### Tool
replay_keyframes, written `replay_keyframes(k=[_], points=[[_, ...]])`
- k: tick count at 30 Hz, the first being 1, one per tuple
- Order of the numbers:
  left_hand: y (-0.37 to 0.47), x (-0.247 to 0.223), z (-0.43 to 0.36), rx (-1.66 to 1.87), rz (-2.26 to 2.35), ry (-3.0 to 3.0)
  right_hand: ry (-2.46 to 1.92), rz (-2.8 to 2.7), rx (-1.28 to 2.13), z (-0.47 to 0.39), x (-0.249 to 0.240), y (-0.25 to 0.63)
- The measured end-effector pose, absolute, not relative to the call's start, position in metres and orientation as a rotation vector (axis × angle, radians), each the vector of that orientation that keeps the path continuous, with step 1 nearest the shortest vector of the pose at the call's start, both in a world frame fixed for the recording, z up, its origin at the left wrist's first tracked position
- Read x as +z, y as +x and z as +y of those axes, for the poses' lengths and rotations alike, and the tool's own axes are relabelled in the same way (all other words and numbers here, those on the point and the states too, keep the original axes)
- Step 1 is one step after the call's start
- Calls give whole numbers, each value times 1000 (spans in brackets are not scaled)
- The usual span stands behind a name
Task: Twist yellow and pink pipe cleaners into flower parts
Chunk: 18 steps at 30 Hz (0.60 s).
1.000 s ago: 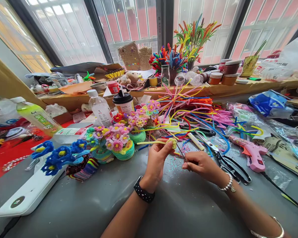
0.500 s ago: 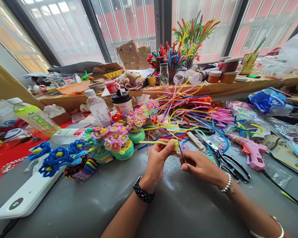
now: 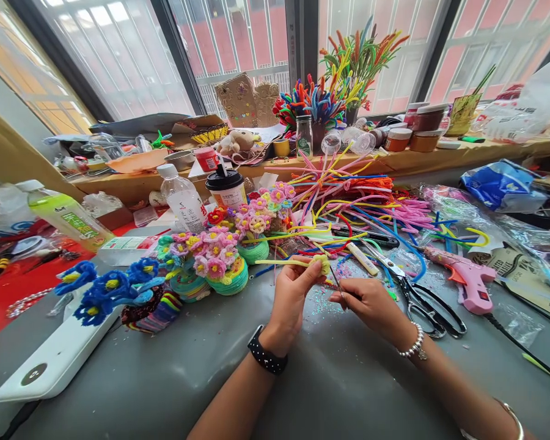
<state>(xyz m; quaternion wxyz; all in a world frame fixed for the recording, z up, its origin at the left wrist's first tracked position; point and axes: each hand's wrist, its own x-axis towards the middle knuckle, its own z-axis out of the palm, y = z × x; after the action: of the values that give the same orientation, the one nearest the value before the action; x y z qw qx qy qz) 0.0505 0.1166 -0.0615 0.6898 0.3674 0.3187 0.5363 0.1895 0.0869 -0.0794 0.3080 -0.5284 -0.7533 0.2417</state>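
Near the middle of the head view, my left hand pinches a small piece of yellow fuzzy stem. A pale yellow strand reaches out to the left from its fingers. Just to the right, my right hand has its fingers closed on a thin dark metal tool, whose tip is at the yellow piece. Whether the tool touches the piece is too small to tell. Pink fuzzy flowers stand in a green and yellow pot left of my left hand.
Black-handled scissors and a pink glue gun lie to the right. Blue flowers and a white power bank are at the left. Loose coloured stems spread behind my hands, near bottles and a cup.
My right hand has shifted slightly and its fingers have changed position on the tool. My left hand still pinches the yellow piece. The whole view has moved slightly.
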Motion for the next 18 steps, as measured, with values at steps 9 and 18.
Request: replay_keyframes(k=[9, 18], points=[[50, -60, 116, 1223, 714, 843, -1441, -2068, 756, 87, -69, 203], [51, -59, 116, 1286, 761, 895, -1416, -2198, 811, 85, -73, 200]])
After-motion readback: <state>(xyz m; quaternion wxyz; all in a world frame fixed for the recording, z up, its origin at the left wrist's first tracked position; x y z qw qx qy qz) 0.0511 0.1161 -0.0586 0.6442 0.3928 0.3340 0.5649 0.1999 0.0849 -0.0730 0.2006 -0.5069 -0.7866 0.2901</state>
